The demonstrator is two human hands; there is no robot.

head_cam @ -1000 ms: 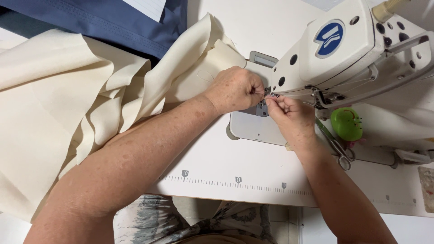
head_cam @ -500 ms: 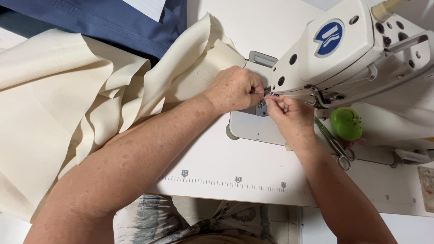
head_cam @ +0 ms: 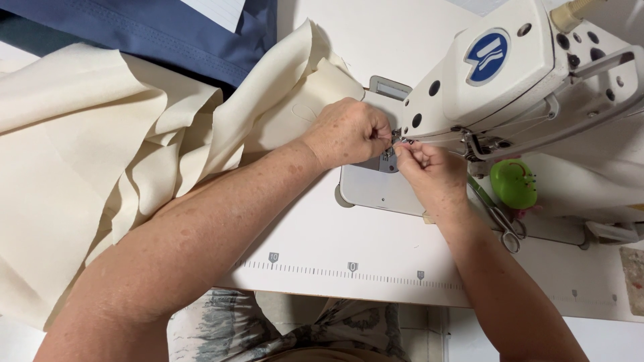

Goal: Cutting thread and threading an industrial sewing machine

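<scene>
Hands unchanged over last second: both stay at needle area (head_cam: 391,139) under sewing machine head (head_cam: 516,74). Left hand (head_cam: 349,132) fingers pressed together, pinching something tiny (thread likely, too fine to tell). Right hand (head_cam: 429,175) fingertips pinched just beside it. Cream fabric (head_cam: 100,161) heaped left, not under needle. Green pincushion (head_cam: 513,183), scissors (head_cam: 503,224) right, untouched. Fine work goes on.

The needle is hidden behind the fingertips of the left hand (head_cam: 349,131) and right hand (head_cam: 433,174); the scissors (head_cam: 500,218) lie partly under the sewing machine (head_cam: 530,74), itself cut off at the right edge.
</scene>
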